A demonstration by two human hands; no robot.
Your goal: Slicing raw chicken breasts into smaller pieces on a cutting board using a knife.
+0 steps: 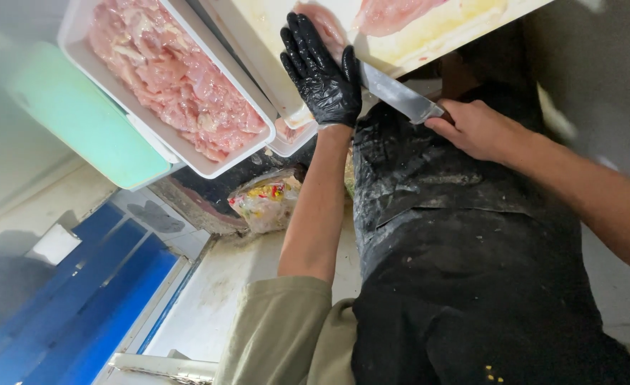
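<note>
Green board (79,117): lay far left on the desk, partly under the white tray.
White tray (219,165): sat just right of the green board, heaped with raw pink meat pieces (176,78).
Second tray (293,139): narrower, wedged between the full tray and the cutting board, holding a little meat at its near end.
Plastic bag (266,201): crumpled on the floor below the trays, yellow and red showing through.
Left hand (321,68): in a black glove, its grip spread flat, fingers pressed on a pale fillet (326,27) at the cutting board's near edge.
Cutting board (443,28): white, wet (a second fillet (393,14) lay farther up it).
Knife (399,93): blade ran from beside the gloved hand out over the board's edge.
Right hand (475,128): bare, its grip closed around the knife's handle, held above a dark apron (458,249).
</note>
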